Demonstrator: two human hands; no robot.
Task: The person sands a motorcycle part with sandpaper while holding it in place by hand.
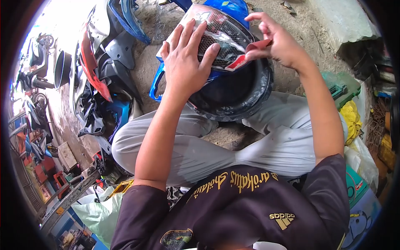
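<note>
A motorcycle body panel [223, 31] with a dark honeycomb pattern and pale and red patches rests over a round black tub [250, 102] between my legs. Spread flat on the panel's left side is my left hand [187, 58], fingers apart. My right hand [279, 43] is at the panel's right end, pinching a small folded reddish sheet of sandpaper [259, 45] between thumb and fingers; its index finger is raised. Blue plastic [229, 8] shows behind the panel, and a blue bracket-like part [156, 83] sticks out below its left side.
Motorcycle fairings, including a red one [92, 64] and grey-black ones [118, 52], are piled at left. A concrete block [343, 18] stands at upper right. A green case [343, 87] and a yellow bag [351, 118] lie beside my right knee, a pale plastic bag [98, 214] at lower left.
</note>
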